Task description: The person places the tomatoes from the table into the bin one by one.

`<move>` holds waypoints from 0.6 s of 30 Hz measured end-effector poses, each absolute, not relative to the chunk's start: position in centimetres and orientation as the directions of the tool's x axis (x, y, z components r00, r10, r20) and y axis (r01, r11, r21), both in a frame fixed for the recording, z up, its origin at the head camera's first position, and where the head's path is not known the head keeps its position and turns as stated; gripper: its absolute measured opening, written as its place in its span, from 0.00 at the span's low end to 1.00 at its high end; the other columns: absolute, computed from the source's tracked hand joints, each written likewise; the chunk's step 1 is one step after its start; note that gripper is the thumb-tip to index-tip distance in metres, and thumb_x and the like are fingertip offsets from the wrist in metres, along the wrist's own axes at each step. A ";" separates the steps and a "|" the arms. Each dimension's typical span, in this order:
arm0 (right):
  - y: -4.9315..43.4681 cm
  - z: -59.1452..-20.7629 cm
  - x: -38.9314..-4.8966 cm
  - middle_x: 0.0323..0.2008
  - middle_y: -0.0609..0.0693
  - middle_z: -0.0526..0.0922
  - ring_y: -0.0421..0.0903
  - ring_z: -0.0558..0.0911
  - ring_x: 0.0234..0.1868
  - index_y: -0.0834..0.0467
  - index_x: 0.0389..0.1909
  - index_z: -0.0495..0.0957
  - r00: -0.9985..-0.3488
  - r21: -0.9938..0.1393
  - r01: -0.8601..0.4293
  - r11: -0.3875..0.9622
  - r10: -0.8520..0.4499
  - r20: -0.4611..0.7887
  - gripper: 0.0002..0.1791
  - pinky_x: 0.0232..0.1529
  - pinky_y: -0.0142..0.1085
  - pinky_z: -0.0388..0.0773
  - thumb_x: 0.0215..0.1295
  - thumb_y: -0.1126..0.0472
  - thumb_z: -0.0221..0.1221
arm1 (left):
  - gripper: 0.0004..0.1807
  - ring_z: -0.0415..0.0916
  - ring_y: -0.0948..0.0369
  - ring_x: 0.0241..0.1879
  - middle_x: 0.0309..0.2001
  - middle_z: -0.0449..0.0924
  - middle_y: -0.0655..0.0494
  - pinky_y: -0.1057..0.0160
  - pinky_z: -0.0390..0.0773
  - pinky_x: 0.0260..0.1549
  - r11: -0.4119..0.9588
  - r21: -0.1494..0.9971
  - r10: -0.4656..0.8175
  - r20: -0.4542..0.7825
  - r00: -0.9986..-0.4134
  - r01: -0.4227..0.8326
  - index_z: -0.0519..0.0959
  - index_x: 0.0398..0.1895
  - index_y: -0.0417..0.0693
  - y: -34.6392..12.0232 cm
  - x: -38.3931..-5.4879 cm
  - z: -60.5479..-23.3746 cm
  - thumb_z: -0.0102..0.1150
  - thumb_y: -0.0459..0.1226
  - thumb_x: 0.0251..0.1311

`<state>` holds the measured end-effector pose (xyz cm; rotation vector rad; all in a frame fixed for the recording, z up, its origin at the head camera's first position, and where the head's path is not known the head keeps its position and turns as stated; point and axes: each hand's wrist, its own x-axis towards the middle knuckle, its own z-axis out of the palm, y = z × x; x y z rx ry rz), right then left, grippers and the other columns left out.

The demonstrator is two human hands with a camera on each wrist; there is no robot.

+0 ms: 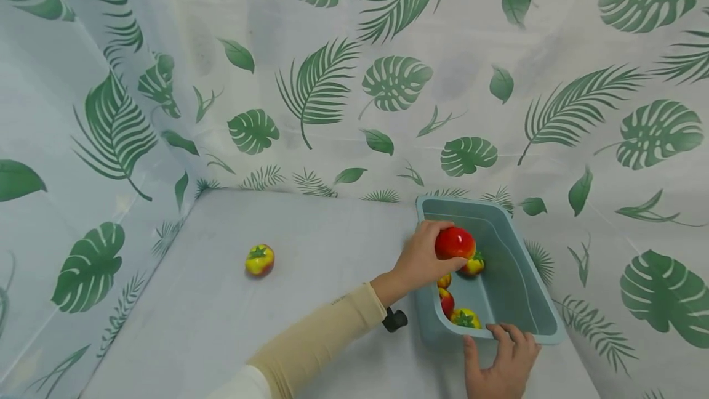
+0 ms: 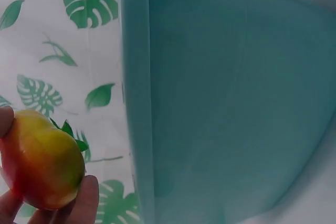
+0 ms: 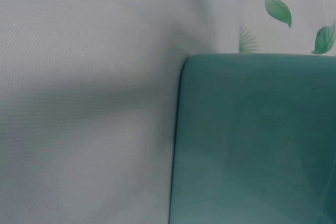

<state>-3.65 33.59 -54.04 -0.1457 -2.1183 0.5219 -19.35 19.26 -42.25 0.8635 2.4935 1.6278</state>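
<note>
My left hand (image 1: 423, 257) grips a red-and-yellow fruit (image 1: 455, 242) over the teal plastic bin (image 1: 540, 288). In the left wrist view, this glossy fruit (image 2: 44, 158) shows a green leafy top, with fingers and thumb around it. Inside the bin lie several similar fruits: one (image 1: 472, 265) below the held one, another (image 1: 465, 318) in the near corner and a redder one (image 1: 445, 302) along the left wall. My right hand (image 1: 501, 365) holds the bin's near rim, fingers over the edge and thumb on the outside. The right wrist view has only the bin's outer wall (image 3: 252, 140), no hand.
Another red-and-yellow fruit (image 1: 259, 260) sits on the white table (image 1: 221, 319), left of the bin. A small black object (image 1: 395, 320) shows beside my left wrist. Leaf-patterned sheeting (image 1: 343, 79) rises behind the table and along both sides.
</note>
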 end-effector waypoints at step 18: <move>34.3 -54.1 -4.1 0.42 0.67 0.72 0.65 0.65 0.40 0.70 0.39 0.75 -0.500 -0.396 -0.184 0.900 0.261 0.825 0.38 0.41 0.55 0.51 0.64 0.33 0.54 | 0.37 0.70 0.67 0.56 0.65 0.67 0.63 0.73 0.75 0.44 0.342 0.785 0.585 0.252 -0.770 0.517 0.63 0.69 0.57 22.8 -16.5 -44.0 0.67 0.51 0.57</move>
